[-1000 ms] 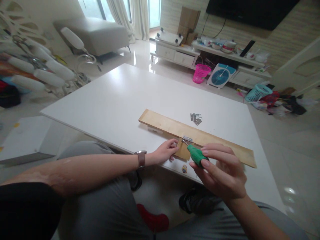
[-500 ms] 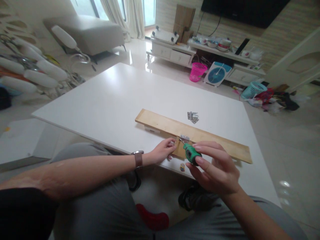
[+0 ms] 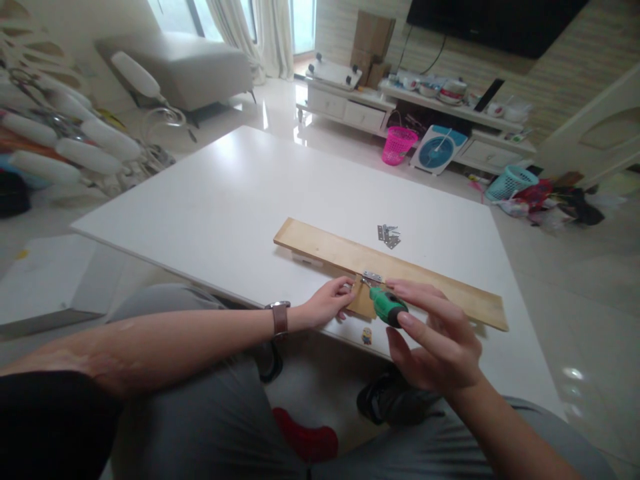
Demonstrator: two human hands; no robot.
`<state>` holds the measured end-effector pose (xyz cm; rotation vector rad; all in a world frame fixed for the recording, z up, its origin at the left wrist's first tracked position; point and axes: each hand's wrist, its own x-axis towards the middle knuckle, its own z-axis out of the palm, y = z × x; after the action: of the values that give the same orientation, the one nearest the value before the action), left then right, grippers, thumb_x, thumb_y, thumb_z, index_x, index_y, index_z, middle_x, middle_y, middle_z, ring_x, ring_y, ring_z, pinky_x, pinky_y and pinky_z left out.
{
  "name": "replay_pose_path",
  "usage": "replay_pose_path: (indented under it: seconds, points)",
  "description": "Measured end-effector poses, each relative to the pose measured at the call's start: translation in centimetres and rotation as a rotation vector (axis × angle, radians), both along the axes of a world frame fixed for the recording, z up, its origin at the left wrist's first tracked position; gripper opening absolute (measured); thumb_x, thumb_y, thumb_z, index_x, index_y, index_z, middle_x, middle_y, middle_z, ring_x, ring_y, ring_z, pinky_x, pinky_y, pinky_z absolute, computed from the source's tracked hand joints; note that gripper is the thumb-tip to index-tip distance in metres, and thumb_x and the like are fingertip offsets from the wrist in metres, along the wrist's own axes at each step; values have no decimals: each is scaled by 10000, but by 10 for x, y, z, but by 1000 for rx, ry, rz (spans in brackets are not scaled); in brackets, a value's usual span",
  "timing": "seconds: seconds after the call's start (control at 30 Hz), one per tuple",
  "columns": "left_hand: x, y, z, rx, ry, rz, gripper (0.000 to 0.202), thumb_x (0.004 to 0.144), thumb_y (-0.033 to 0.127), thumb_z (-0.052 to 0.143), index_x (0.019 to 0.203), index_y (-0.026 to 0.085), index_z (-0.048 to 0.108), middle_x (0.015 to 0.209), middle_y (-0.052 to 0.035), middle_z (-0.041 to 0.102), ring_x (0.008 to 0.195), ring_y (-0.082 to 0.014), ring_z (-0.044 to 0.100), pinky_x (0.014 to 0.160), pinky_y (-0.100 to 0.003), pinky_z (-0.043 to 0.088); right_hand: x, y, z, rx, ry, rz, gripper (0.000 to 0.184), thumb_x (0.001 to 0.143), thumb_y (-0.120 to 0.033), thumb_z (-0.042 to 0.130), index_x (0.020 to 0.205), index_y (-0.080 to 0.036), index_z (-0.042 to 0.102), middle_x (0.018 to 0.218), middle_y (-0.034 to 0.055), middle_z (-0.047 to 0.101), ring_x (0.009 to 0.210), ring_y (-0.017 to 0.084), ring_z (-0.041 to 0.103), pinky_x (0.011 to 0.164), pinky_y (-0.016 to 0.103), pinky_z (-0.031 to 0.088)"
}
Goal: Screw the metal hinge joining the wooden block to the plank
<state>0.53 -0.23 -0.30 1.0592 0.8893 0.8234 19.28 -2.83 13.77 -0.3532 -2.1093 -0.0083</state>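
My right hand (image 3: 440, 333) has its fingers on the handle of a green and black screwdriver (image 3: 387, 307). The tool's tip points down and left at a small wooden block (image 3: 363, 305), close to a metal hinge (image 3: 372, 275). My left hand (image 3: 330, 301) grips the left side of that block, fingers curled around its edge. The hinge lies where the block meets a long wooden board (image 3: 325, 248), which stretches diagonally over the white table (image 3: 220, 193). Whether a screw sits under the tip is too small to tell.
Loose metal hinges and screws (image 3: 389, 236) lie beyond the board. A small yellow cartoon sticker (image 3: 367, 335) is at the table's near edge. Past the table stand a pink basket (image 3: 399, 145), a blue and white fan (image 3: 440, 150) and a TV cabinet (image 3: 365, 115).
The fingers of my right hand have shifted around the screwdriver handle, with the thumb lower and farther from it. My left hand stays on the block. The whole view has moved slightly.
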Motion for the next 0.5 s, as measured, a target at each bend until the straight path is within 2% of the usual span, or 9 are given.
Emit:
replay_pose_path:
  seconds: [0.1,0.3,0.4,0.5]
  points:
    - [0,0,1,8,14,0,442,925,516,717,1179,166,628,999,-72,675,734,-141,664,517,-204,538,-2,-2,0,-43,-8,13,491,822,79,635,1239,-180,640,1272,131,705,1203,268,739,919,459,710]
    - [-1,1,0,14,7,-12,417,934,504,702,1155,161,620,980,-65,671,667,-118,638,537,-225,556,-1,-2,0,-112,88,-70,370,778,41,785,1017,-229,699,1136,65,703,1027,197,739,844,368,686]
    - [-1,0,2,7,10,-7,409,937,490,701,1171,164,621,999,-70,677,673,-116,629,531,-217,547,1,-1,-1,-44,39,-39,434,800,17,748,1153,-224,679,1204,98,701,1096,241,740,858,425,698]
    - [-1,0,4,4,10,-3,406,940,475,700,1197,172,618,1021,-75,683,699,-119,634,527,-200,534,1,-1,0,-89,-5,41,568,848,48,606,1353,-210,591,1305,147,688,1234,295,721,933,507,691]
